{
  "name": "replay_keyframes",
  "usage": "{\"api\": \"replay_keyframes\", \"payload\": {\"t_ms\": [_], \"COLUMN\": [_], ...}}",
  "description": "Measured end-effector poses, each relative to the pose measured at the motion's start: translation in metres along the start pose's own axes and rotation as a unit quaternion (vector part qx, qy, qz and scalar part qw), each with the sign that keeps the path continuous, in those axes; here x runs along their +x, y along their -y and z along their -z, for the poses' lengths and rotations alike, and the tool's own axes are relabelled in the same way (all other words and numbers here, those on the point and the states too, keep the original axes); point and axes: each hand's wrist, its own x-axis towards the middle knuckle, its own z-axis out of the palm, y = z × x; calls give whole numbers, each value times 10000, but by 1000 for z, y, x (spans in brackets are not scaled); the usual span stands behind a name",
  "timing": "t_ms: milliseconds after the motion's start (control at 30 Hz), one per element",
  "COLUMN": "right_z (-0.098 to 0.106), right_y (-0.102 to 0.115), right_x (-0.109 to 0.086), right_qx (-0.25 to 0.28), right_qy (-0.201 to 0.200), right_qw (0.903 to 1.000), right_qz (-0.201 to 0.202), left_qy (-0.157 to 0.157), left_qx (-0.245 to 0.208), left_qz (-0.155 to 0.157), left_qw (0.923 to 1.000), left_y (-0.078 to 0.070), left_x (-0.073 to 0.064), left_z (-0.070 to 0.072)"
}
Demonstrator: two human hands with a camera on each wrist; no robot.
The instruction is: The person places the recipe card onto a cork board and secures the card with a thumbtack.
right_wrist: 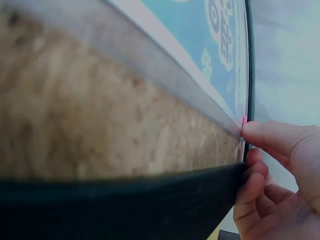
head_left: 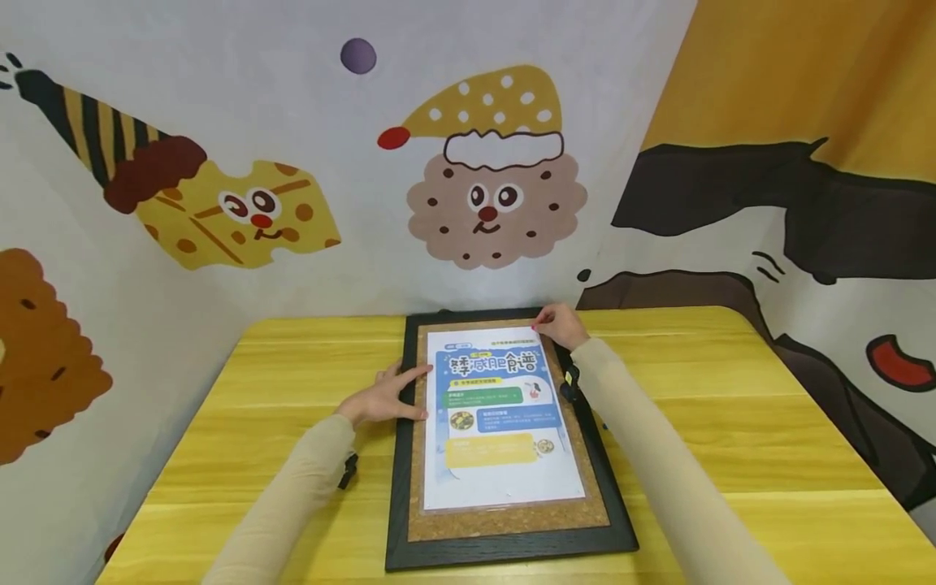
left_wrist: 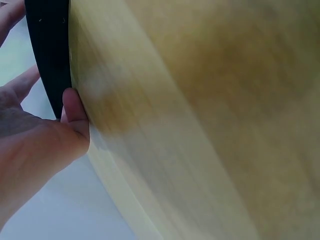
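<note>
A printed poster (head_left: 504,483) in a clear sleeve lies on a cork board (head_left: 512,518) with a black frame (head_left: 512,548). My left hand (head_left: 380,400) reaches across the frame's left side, thumb and finger spread apart with their tips at the poster's left edge. In the left wrist view the thumb (left_wrist: 75,107) lies against the black frame. My right hand (head_left: 561,327) pinches at the poster's top right corner. Close up, the right thumb (right_wrist: 257,133) is on that corner beside a small pink spot (right_wrist: 244,120), while the other fingers curl at the frame's edge.
The board lies on a yellow wood-grain table (head_left: 731,422), its top edge near the table's back. Behind hangs a white cloth (head_left: 292,81) with cartoon prints. A dark wrist strap (head_left: 570,382) is on the right sleeve.
</note>
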Motion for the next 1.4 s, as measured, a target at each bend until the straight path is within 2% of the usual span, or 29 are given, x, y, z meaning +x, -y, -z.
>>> {"api": "replay_keyframes", "payload": {"t_ms": [333,533,800,1067,1400], "right_z": [8,13,26,37,56], "right_y": [-1,-2,-7,-15,-31], "right_x": [-16,-26,-40,-56,-78], "right_qx": [-271,-265,41,-80,-134], "right_qy": [504,461,538,585,617], "right_qw": [9978,9970,9959,9916,9905], "right_qz": [334,566,727,1150,1218], "left_qy": [14,18,7,15,14], "left_qx": [-22,7,-11,-42,0], "left_qz": [-23,-13,8,71,-29], "left_qw": [10000,10000,10000,10000,10000], "left_y": [2,1,0,0,0], "left_x": [-1,0,-1,-1,-1], "left_z": [-3,-2,-3,0,-1]}}
